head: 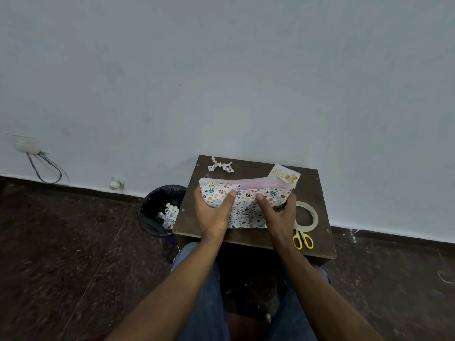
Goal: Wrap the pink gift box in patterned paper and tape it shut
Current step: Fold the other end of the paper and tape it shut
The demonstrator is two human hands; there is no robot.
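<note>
hands gripping patterned paper around pink box, small table

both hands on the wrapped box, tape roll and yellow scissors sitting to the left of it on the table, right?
Wrong side. The head view shows the tape roll and yellow scissors to the right of the box, beside the right hand. Both hands, the left hand included, are on it.

Your hands and the patterned paper hide most of the pink gift box; the far card's words are too small to read.
</note>
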